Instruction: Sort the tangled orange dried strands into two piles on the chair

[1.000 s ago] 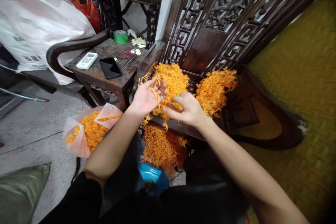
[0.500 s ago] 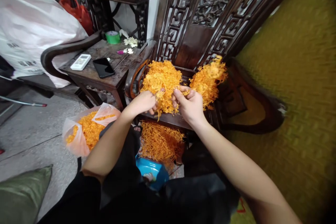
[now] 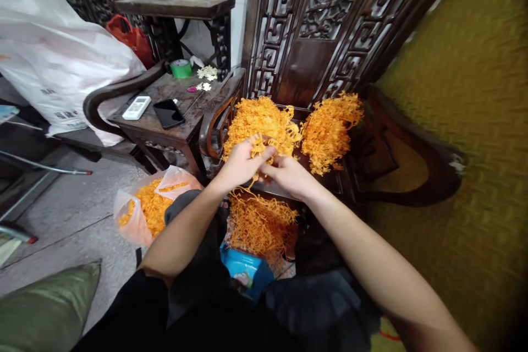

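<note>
Over the seat of a dark carved wooden chair, my left hand [image 3: 241, 164] and my right hand [image 3: 289, 175] meet, thumbs close together. Orange branching strands, like thin artificial flower pieces, are pinched in the left fingers, and one strand hangs below them. My right fingers are curled against the same spot; their tips are partly hidden. Just behind the hands lies a large orange heap [image 3: 259, 118] of these pieces. A second orange heap [image 3: 330, 132] sits to the right on the seat. Below the seat edge, a tangle of thin orange stems [image 3: 262, 225] rises above a blue plastic container [image 3: 247, 269].
A clear plastic bag [image 3: 142, 225] of orange pieces stands on the floor at left. The side table [image 3: 187, 102] carries a black phone [image 3: 168, 114], a white remote [image 3: 136, 108] and green tape [image 3: 181, 69]. A curved chair arm [image 3: 449, 176] bounds the right side.
My hands have come together, the right moving left and slightly down to the left one. The view has shifted slightly, and looped strands now stick up at the large heap's right edge.
</note>
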Tool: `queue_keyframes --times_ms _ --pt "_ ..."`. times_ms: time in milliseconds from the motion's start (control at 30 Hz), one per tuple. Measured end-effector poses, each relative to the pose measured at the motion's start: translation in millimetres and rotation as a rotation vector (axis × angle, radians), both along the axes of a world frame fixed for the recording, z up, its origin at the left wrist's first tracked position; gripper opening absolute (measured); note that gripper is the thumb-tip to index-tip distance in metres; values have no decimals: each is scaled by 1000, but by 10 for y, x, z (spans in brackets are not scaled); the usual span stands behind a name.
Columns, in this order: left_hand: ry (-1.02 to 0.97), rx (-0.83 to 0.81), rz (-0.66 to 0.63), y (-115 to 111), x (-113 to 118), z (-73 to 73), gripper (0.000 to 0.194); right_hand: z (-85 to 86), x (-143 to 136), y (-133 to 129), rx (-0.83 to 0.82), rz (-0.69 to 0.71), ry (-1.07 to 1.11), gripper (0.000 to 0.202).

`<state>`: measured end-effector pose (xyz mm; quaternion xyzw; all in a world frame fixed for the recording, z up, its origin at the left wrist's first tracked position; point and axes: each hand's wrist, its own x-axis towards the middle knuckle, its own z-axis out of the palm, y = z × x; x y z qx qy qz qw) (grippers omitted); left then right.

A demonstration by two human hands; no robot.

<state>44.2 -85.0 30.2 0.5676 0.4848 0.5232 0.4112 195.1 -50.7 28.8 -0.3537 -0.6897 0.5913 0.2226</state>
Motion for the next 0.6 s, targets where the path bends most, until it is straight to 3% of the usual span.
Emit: queue_keyframes --times_ms 100,200,233,300,367,467,533,600 --pt "69 10 -49 4 39 -2 42 89 97 -8 217 98 -225 21" --pt "24 66 44 17 20 14 42 119 245 81 291 205 -335 34" --pt "5 76 79 18 12 17 42 112 283 119 295 152 -329 42" --pt "4 74 122 12 10 16 42 85 317 177 353 -86 -203 63" --pt "38 25 123 -5 41 6 38 68 294 200 508 -313 0 89" --pt "120 -83 78 -30 133 -7 25 99 220 199 858 -362 135 107" --pt "198 -132 50 -43 190 5 21 138 205 220 1043 -298 119 96" --pt "282 -151 13 -56 221 36 28 155 229 283 1125 -268 80 56"
